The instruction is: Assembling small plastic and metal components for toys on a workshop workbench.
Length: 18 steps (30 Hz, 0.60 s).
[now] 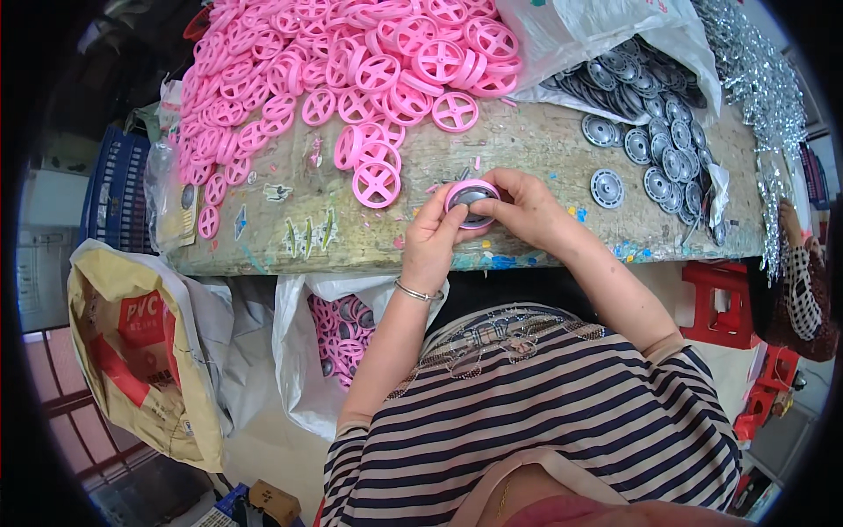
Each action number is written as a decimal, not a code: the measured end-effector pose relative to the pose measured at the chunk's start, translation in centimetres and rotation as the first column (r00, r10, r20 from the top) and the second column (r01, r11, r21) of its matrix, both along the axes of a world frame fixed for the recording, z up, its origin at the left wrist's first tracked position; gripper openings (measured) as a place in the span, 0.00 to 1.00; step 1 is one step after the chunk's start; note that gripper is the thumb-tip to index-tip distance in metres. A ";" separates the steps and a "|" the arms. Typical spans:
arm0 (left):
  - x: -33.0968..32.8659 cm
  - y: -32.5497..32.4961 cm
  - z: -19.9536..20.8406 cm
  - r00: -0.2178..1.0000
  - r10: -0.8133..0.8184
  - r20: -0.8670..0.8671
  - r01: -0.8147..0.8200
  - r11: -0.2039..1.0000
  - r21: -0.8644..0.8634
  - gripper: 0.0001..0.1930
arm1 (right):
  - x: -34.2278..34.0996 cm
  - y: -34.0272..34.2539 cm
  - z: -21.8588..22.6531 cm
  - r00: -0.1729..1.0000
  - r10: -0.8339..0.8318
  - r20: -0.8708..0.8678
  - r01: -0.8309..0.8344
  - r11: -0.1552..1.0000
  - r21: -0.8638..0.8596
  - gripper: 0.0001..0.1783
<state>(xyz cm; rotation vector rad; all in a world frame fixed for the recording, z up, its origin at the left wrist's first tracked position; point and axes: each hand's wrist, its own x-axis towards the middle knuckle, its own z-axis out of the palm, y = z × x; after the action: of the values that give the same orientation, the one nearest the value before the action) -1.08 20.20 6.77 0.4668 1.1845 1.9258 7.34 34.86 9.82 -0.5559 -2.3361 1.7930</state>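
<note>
Above the table's near edge, both my hands close around a pink plastic wheel (453, 187) with a grey hubcap disc (475, 194) against its face. My left hand (430, 230) grips the left side, its thumb pressing on the disc. From the right, my right hand (530, 209) holds the rim, with its thumb also on the disc. Fingers hide the underside, so I cannot tell whether the disc is fully seated. Just left of the hands lies a loose pink spoked wheel (377, 183). A single grey hubcap disc (607, 188) lies flat to their right.
A large heap of pink wheels (351, 61) covers the far left. Grey discs (676, 162) spill from a white sack (562, 44) at far right. Below the worn table (527, 145), a white bag (299, 369) holds pink wheels with grey centres. Red stools (724, 303) stand right, near another person's arm (801, 290).
</note>
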 end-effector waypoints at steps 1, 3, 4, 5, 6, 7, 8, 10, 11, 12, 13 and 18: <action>0.0 0.0 0.2 1.000 0.002 -0.012 -0.002 1.000 0.001 0.18 | 0.1 -0.1 0.4 1.000 -0.013 0.011 0.013 0.999 -0.036 0.12; 0.1 -0.3 0.3 1.000 0.005 -0.026 -0.005 1.000 0.002 0.18 | 0.2 -0.5 0.8 1.000 -0.024 0.021 0.025 0.997 -0.073 0.12; 0.3 -0.4 0.3 0.999 0.013 -0.041 -0.012 1.000 0.007 0.18 | 0.2 -0.6 0.9 1.000 -0.027 -0.002 0.027 0.986 -0.164 0.12; 0.3 -0.3 0.5 0.998 0.021 -0.059 -0.020 1.000 0.015 0.18 | 0.2 -0.6 1.0 0.999 -0.033 -0.028 0.025 0.968 -0.251 0.12; 0.4 -0.2 0.5 0.998 0.024 -0.064 -0.023 1.000 0.019 0.18 | 0.2 -0.5 0.9 0.999 -0.030 -0.033 0.021 0.969 -0.247 0.12; 0.6 -0.2 0.5 0.998 0.025 -0.051 -0.024 0.999 0.031 0.18 | 0.4 -0.4 0.7 0.999 -0.008 -0.049 0.002 0.993 -0.120 0.13; 0.7 -0.2 0.5 0.999 0.026 -0.037 -0.025 0.999 0.042 0.19 | 0.4 -0.3 0.6 0.998 0.016 -0.062 -0.015 1.000 0.009 0.14; 0.7 -0.3 0.7 0.999 0.035 -0.042 -0.032 0.998 0.058 0.19 | -0.2 -0.4 0.9 0.999 0.021 -0.040 -0.019 0.998 0.058 0.15; 0.6 -0.4 0.7 0.999 0.039 -0.033 -0.038 0.998 0.046 0.19 | -0.4 -0.4 1.2 1.000 0.017 -0.012 -0.016 0.994 0.104 0.16; 0.6 -0.5 0.8 0.999 0.046 -0.025 -0.045 0.998 0.034 0.19 | -0.6 -0.6 1.3 1.000 0.021 -0.014 -0.019 0.994 0.108 0.16; 0.6 -0.7 0.8 0.998 0.051 -0.027 -0.050 0.998 0.037 0.19 | -0.9 -0.9 1.3 1.000 0.026 -0.004 -0.025 0.997 0.073 0.15; 0.9 -4.9 -0.6 0.889 0.198 -0.413 -0.307 0.927 -0.216 0.17 | -1.4 -2.1 1.0 0.987 0.157 0.041 -0.155 0.987 -0.036 0.15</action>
<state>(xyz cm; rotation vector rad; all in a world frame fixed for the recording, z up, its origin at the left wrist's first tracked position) -0.18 15.28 6.20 0.5781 1.8256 1.8924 5.94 32.77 10.79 -0.4315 -2.4458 1.9063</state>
